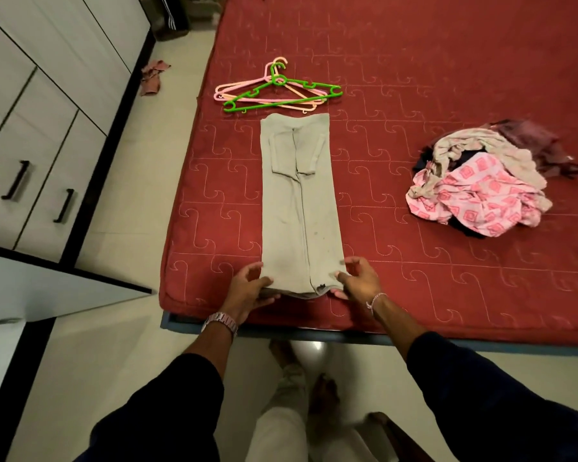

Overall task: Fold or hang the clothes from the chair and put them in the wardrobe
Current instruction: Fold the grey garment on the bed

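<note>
Nearest are two hands at the bed's front edge. The left hand (247,288) has its thumb on top of the near left corner of one grey shirt (299,208) and its fingers curled under the hem, gripping it. The right hand (357,278) pinches the near right corner the same way, some fingers lifted clear. A watch (220,322) sits on the left wrist and a bracelet (376,300) on the right.

The shirt lies flat on the bed (447,78), folded into one long narrow strip with both sleeves tucked in, running away from the person. To its right, well apart, is one heap of clothes (481,185), a pink patterned piece on top. Just beyond the shirt's far end lie hangers (277,91): one green, at least two pink or peach, overlapping.

The bed has a red quilted cover. A white wardrobe (47,128) with two black handles stands left across a pale tiled floor, where one pinkish rag (152,76) lies.
</note>
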Motion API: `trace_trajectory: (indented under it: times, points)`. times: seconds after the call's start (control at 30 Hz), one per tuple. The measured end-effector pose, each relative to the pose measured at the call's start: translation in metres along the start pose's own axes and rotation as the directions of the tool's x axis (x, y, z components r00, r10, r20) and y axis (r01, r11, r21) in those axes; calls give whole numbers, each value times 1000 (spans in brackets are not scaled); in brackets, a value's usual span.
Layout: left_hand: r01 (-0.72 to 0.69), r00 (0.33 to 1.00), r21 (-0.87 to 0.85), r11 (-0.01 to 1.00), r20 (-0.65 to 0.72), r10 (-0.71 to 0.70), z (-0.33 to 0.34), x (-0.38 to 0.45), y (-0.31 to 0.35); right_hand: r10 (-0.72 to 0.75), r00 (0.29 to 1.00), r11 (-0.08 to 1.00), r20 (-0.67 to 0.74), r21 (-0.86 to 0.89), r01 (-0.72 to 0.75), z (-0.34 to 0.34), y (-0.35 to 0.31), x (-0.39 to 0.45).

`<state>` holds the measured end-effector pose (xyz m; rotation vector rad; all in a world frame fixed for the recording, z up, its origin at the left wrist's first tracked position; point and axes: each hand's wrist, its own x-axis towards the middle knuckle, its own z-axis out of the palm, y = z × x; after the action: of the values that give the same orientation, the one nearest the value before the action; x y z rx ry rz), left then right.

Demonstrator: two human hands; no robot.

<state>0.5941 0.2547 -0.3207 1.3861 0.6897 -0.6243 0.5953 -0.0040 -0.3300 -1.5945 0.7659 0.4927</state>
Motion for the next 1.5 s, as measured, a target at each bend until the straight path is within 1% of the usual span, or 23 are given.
trace_trajectory:
  times: [0.07, 0.1, 0.2, 0.3, 0.4, 0.5, 0.57, 0.67, 0.7, 0.73, 0.8, 0.83, 0.87, 0.93, 1.0, 1.07, 1.1, 1.17, 1.23, 1.3, 1.37, 1.4, 1.5]
  points:
    - [1, 1000, 9, 1000, 30, -2, 1, 4, 19, 76, 997, 991, 33, 107, -79, -3, -23, 2]
    - [6, 999, 9, 1000, 33, -6, 1, 10, 30, 96, 994, 986, 45, 129, -102, -4, -36, 5]
    - [10, 1000, -44, 999, 19, -9, 3, 36, 63, 105, 991, 971, 84, 207, -120, -6, -70, 27]
    - [17, 1000, -55, 998, 5, -17, 8, 73, 87, 95, 992, 985, 85, 137, -107, 1, -91, 64]
    - [17, 1000, 0, 1000, -5, -17, 10, 118, 105, 85, 992, 994, 90, 57, -90, 16, -105, 106]
    - [-40, 999, 62, 997, -28, 42, 10, 166, 106, 50, 996, 999, 74, -22, -48, 29, -104, 151]
    - [-94, 993, 85, 992, -60, 100, 8, 185, 98, -12, 999, 1000, 41, 26, 11, 32, -94, 168]
    - [-207, 973, 92, 974, -83, 214, 1, 195, 88, -153, 987, 985, -55, 67, 156, 33, -76, 172]
    - [-236, 967, 70, 969, -80, 241, 0, 193, 87, -193, 975, 979, -111, 36, 198, 33, -71, 167]
    - [-261, 961, 41, 964, -80, 264, -1, 191, 87, -237, 955, 972, -179, -36, 234, 34, -67, 160]
    - [-296, 946, 41, 954, -127, 299, -2, 185, 86, -320, 909, 937, -267, -233, 262, 34, -59, 147]
    - [-298, 934, 88, 950, -180, 310, -3, 184, 84, -344, 895, 916, -284, -312, 253, 34, -56, 141]
    - [-283, 916, 180, 942, -240, 321, -3, 183, 80, -355, 887, 898, -294, -371, 237, 33, -52, 137]
    - [-194, 881, 410, 891, -326, 342, -6, 179, 69, -325, 899, 888, -294, -422, 183, 32, -44, 133]
    - [-104, 872, 568, 817, -342, 349, -6, 169, 59, -281, 924, 905, -259, -393, 165, 30, -39, 128]
    - [-89, 884, 634, 768, -306, 355, -6, 159, 50, -264, 935, 919, -237, -356, 169, 29, -33, 124]
    - [-100, 895, 638, 763, -278, 349, -5, 154, 46, -253, 937, 927, -240, -338, 164, 26, -30, 123]
    - [-136, 919, 582, 801, -228, 322, -6, 147, 38, -209, 945, 947, -253, -294, 131, 22, -24, 122]
    - [-184, 930, 497, 848, -190, 314, -9, 142, 33, -137, 963, 971, -231, -221, 86, 18, -17, 125]
    - [-238, 927, 455, 858, -156, 340, -10, 135, 31, -74, 979, 984, -190, -172, 41, 15, -12, 125]
    - [-276, 925, 423, 863, -126, 358, -10, 131, 33, -42, 986, 993, -161, -112, 24, 12, -11, 124]
    - [-289, 927, 407, 867, -109, 360, -10, 129, 34, -42, 988, 996, -148, -82, 30, 11, -12, 122]
    - [-330, 920, 380, 864, -76, 385, -9, 127, 35, -138, 986, 990, -91, -36, 135, 9, -14, 113]
